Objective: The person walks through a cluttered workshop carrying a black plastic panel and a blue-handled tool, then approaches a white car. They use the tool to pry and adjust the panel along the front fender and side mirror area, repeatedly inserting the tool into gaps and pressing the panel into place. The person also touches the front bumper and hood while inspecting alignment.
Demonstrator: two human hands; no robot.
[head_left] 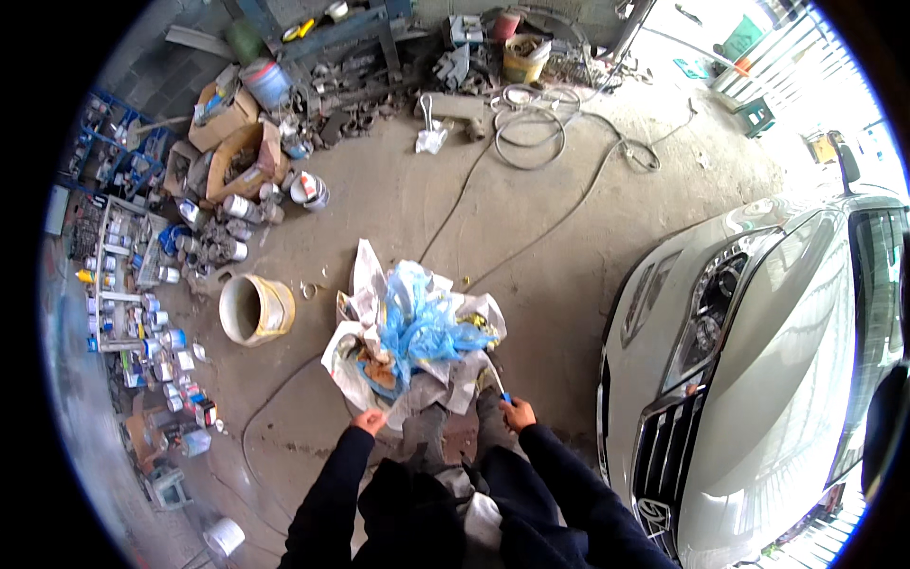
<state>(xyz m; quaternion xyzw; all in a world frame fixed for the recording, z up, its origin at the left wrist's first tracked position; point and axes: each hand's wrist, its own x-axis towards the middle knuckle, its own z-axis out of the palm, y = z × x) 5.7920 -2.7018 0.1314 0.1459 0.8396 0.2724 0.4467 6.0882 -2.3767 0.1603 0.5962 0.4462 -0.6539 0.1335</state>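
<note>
A white woven sack (365, 270) lies spread on the floor in front of my feet, with its edges turned up. On it rest a crumpled blue plastic bag (417, 322) and brownish scraps (379, 368). My right hand (518, 414) is closed around a slim tool (505, 394) with a blue handle; its pale, narrow end points at the sack's right side. What kind of tool it is does not show clearly. My left hand (370, 420) has curled fingers right beside the sack's near left edge; what they grip is too small to make out.
A dirty pale bucket (275, 308) stands left of the sack. The front of a white car (739, 379) fills the right side. Hoses (531, 128) run across the floor. Cardboard boxes (248, 156), cans and a crowded shelf (118, 275) line the left.
</note>
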